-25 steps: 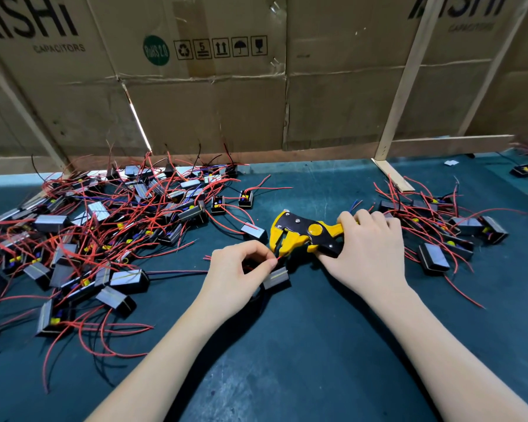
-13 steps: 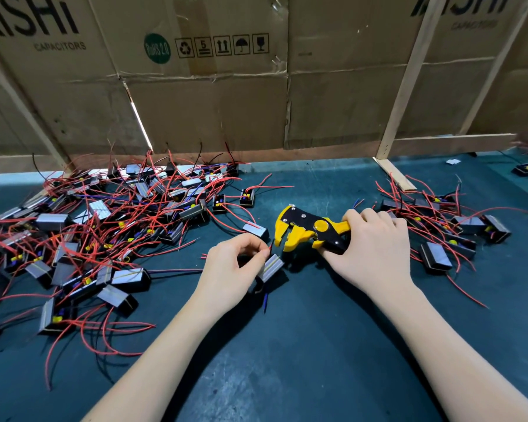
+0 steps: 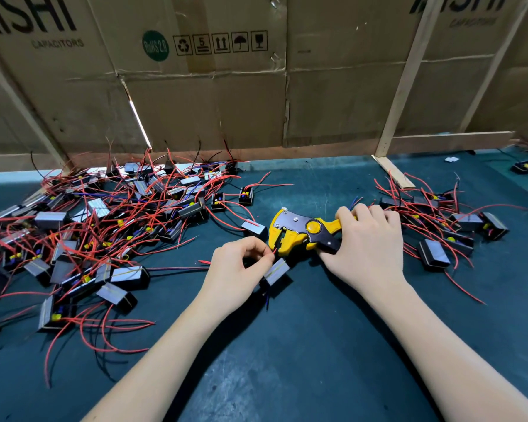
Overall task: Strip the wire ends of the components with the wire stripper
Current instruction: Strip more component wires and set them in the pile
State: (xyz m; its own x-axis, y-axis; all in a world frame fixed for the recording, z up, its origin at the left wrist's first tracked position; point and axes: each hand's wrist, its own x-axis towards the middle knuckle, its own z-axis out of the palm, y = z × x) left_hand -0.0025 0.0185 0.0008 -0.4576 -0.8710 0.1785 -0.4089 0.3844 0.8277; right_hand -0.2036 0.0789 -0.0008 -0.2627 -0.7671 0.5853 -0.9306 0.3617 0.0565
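Just left of the stripper point(image 3: 302, 231) gripped by the right hand point(image 3: 368, 248), the left hand point(image 3: 237, 269) pinched a red wire point(image 3: 274, 250) at its jaws, a component point(image 3: 275, 271) beneath.

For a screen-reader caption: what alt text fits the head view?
The right hand grips a yellow wire stripper while the left hand pinches a red wire at its jaws, on a green table between piles of wired components.
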